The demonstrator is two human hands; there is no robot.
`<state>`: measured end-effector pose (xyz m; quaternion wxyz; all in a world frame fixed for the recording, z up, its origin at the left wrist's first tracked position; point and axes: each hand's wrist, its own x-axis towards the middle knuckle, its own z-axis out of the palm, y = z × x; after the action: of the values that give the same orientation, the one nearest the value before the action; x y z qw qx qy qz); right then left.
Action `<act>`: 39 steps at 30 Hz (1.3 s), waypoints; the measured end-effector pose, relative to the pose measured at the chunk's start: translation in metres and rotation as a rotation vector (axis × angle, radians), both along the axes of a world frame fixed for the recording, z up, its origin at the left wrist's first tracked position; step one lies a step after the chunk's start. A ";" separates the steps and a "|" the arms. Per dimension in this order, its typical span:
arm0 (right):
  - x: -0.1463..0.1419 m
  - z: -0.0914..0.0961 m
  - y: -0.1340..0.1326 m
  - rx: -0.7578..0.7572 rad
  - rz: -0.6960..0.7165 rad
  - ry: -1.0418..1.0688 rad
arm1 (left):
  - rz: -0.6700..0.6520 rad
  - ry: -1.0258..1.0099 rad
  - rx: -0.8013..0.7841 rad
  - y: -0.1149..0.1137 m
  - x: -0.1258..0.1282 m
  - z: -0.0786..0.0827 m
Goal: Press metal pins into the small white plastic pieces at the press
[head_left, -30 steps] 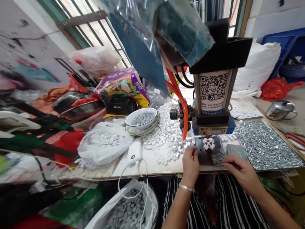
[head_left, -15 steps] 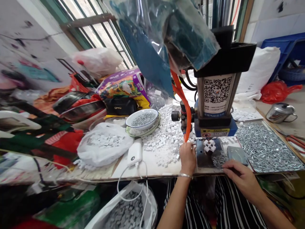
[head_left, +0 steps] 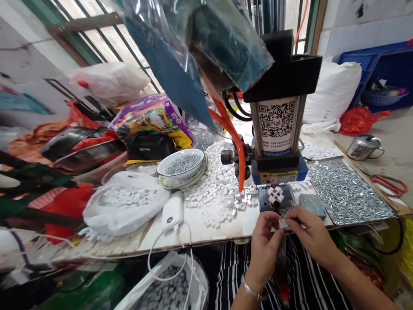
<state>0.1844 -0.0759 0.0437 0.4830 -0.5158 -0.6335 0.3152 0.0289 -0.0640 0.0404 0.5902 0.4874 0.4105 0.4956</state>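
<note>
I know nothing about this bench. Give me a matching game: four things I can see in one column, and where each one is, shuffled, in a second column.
1. small white piece
2. scissors
3. bowl
4. mug

A. lying just right of the tray, red handles
B. left of the press, holding metal pins
C. pinched between left hand and right hand
D. standing farther back, beyond the tray's right corner

Pairs: 1-C, 2-A, 3-B, 4-D

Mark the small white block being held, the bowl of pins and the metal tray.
small white block [head_left: 284, 223], head view, its visible face.
bowl of pins [head_left: 180, 174], head view, its white front wall.
metal tray [head_left: 364, 218], head view, its near rim.
</note>
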 end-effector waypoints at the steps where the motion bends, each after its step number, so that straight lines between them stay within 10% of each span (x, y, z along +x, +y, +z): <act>1: 0.000 0.001 0.000 0.014 0.004 -0.027 | -0.003 0.006 0.004 -0.002 0.001 0.001; 13: 0.004 -0.013 -0.009 0.258 0.042 -0.233 | 0.093 -0.052 -0.032 -0.003 0.009 -0.004; 19: 0.012 -0.012 -0.004 0.145 0.049 -0.144 | 0.021 -0.004 -0.023 0.004 0.007 0.000; 25: 0.027 0.004 0.028 0.072 -0.073 -0.064 | 0.241 0.218 0.196 0.044 0.002 0.010; 39: 0.012 -0.007 0.079 0.180 -0.118 -0.264 | 0.062 -0.001 0.171 0.073 0.012 -0.027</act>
<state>0.1960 0.0030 0.0363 0.4573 -0.5437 -0.6858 0.1579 0.0406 0.0085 0.0129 0.5309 0.5229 0.3814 0.5471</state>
